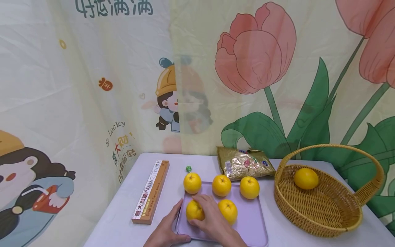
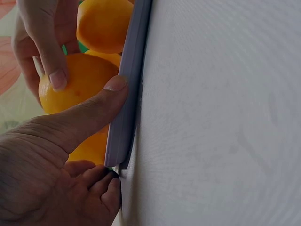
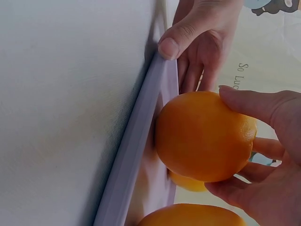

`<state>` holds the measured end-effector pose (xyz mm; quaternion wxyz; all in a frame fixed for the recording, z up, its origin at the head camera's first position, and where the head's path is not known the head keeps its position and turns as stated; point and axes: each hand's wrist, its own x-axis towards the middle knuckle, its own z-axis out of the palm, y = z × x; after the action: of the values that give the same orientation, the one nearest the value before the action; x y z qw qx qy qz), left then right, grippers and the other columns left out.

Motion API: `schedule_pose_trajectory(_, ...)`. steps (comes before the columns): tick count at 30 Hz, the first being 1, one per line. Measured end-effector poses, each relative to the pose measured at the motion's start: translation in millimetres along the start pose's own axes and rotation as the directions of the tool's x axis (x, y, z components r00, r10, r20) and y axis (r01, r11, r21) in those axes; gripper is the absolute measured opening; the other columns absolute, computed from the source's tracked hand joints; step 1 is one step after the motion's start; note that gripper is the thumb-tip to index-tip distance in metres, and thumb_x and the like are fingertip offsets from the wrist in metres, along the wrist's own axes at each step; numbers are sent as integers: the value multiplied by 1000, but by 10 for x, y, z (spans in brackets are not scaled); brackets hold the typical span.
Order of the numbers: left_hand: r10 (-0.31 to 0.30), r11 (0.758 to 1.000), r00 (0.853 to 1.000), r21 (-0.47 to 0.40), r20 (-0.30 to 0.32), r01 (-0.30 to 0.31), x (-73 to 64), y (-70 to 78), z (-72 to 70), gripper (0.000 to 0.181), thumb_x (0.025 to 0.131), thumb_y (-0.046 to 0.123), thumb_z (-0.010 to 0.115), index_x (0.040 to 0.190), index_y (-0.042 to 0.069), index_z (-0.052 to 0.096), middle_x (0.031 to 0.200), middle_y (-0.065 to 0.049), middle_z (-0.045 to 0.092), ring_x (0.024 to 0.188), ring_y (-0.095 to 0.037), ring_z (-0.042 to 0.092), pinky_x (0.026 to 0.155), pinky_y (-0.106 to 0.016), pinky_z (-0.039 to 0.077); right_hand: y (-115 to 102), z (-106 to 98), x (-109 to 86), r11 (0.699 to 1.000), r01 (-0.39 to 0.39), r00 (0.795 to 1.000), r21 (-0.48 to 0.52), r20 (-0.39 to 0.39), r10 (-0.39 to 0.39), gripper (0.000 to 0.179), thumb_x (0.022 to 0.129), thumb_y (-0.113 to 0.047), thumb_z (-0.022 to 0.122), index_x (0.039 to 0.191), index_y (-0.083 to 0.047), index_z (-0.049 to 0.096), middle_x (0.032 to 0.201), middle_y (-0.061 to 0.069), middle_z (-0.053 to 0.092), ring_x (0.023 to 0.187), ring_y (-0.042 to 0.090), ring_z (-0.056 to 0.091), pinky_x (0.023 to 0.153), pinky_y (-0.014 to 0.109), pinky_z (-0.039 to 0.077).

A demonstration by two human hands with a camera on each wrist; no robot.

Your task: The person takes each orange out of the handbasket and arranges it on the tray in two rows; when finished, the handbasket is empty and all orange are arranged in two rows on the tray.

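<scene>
A lilac tray (image 1: 250, 226) lies on the table with several oranges on it. My right hand (image 1: 213, 216) grips the front-left orange (image 1: 193, 211), thumb and fingers spread around its sides; in the right wrist view this orange (image 3: 202, 136) sits close over the tray. My left hand (image 1: 168, 226) holds the tray's front-left corner, its thumb on the front rim and its fingers along the left side. Beside the gripped orange is another orange (image 1: 228, 211). Along the back of the tray are a left orange (image 1: 192, 183), a middle one (image 1: 221, 185) and a right one (image 1: 249, 187).
A wicker basket (image 1: 321, 224) with a tall handle stands to the right, one orange (image 1: 306, 178) inside it. Left of the tray lies a long pasta box (image 1: 151, 192). Behind the tray are a gold packet (image 1: 245, 164) and a small green object (image 1: 188, 168). Printed curtains hang behind the table.
</scene>
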<state>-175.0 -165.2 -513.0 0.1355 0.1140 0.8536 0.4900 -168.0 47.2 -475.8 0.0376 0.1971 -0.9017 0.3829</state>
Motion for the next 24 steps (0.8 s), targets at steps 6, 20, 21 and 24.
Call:
schedule_pose_trajectory(6,-21,1000,1000,9,1,21,4,14,1,129,71,28,104,172,13,25,173,-27,30,154,-59,31,123,-76,31,16,-22,3,999,35,999,-20,9,-35,71,83,-19,94,146,-7,64,143,7,63,126,25,59,115,50,54)
schedule_pose_trajectory(20,-30,999,1000,13,-6,30,1,20,1,128,72,25,103,172,12,25,173,-26,30,154,-58,30,124,-76,30,-28,2,79,999,-24,1000,-23,20,24,73,78,-6,95,144,-5,64,143,11,63,127,32,58,115,59,52)
schedule_pose_trajectory(21,-28,1000,1000,12,-6,28,4,18,0,128,72,25,103,172,12,25,174,-27,29,154,-58,30,124,-76,29,-31,11,90,999,-35,999,-13,20,35,73,79,-6,95,145,-5,64,143,11,62,128,32,58,115,60,52)
schedule_pose_trajectory(24,-23,1000,1000,13,-3,23,12,11,-1,128,73,25,103,172,11,24,174,-26,28,155,-57,29,125,-76,29,-32,29,113,998,-58,998,4,23,58,74,80,-8,95,146,-5,63,145,12,61,128,32,57,116,61,51)
